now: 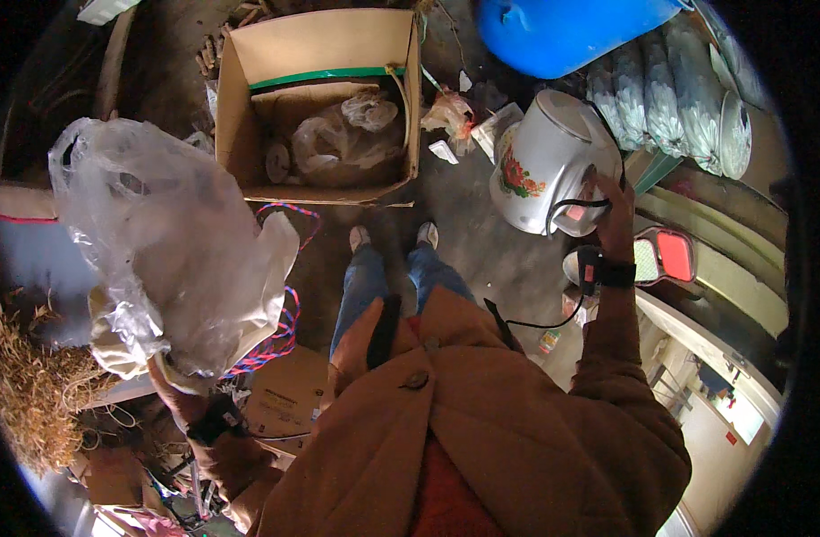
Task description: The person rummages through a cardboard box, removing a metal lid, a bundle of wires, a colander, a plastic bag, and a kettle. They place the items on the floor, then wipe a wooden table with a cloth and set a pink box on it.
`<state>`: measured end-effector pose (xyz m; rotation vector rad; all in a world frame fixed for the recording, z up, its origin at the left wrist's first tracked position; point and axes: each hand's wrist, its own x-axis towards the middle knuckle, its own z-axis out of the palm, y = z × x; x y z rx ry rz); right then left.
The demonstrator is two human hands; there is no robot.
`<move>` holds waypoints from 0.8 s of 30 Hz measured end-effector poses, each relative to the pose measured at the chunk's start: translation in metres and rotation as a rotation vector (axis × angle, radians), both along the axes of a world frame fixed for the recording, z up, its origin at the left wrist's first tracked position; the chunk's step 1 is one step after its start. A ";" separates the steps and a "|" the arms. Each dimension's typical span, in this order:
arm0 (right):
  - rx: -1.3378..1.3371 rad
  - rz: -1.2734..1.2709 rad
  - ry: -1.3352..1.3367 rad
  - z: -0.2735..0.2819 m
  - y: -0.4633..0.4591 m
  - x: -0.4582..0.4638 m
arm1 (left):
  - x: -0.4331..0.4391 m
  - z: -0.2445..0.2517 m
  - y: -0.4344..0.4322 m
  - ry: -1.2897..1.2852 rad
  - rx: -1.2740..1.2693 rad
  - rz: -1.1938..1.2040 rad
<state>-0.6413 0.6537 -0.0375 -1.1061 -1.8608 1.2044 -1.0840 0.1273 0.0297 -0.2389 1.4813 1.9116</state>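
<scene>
My left hand (171,396) grips the lower edge of a large translucent plastic bag (181,248), its fingers mostly hidden by the film. Cream-coloured sheet material (275,255) shows behind the bag. On the right, my right hand (614,218) holds a silver metal kettle (551,154) with a red flower print, tilted, by its near side. A thin black handle or cord curves around the kettle near my fingers; which it is, I cannot tell. Between the hands stands an open cardboard box (316,40) with crumpled clear plastic (336,141) inside.
A blue plastic container (557,33) and several clear-wrapped bundles (665,101) lie at the far right. Blue-and-red rope (275,349) and a flat cardboard carton (285,396) lie below the bag. Dry straw (27,376) is at left; small litter (443,151) lies on the floor.
</scene>
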 end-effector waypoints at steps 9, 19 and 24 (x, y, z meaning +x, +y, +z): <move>0.206 0.007 -0.178 -0.032 -0.029 -0.005 | -0.040 0.048 -0.005 0.272 -0.275 0.101; -0.026 -0.029 -0.081 -0.024 -0.079 -0.019 | -0.104 -0.011 0.029 0.646 -0.361 -0.335; -0.335 -0.324 0.274 -0.027 -0.150 -0.005 | -0.099 -0.021 0.056 0.393 -0.188 -0.189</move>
